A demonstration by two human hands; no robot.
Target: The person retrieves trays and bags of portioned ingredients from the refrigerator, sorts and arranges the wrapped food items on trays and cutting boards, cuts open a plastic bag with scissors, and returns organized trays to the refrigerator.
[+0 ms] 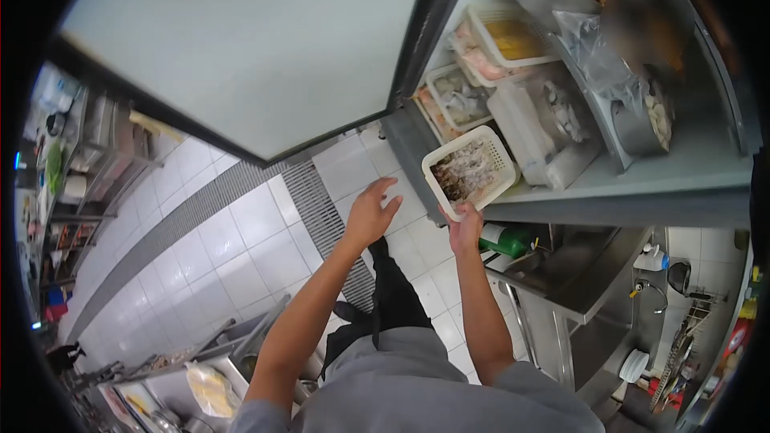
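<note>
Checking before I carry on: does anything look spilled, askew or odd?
Only the clear plastic bag inside the cabinet looks untidy, crumpled and loose. No spill shows around the white basket in the right hand.

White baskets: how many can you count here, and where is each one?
3: a first basket in the right hand, a second basket of pale pieces just beyond it, a third basket of yellow contents further in. Others may be hidden.
</note>
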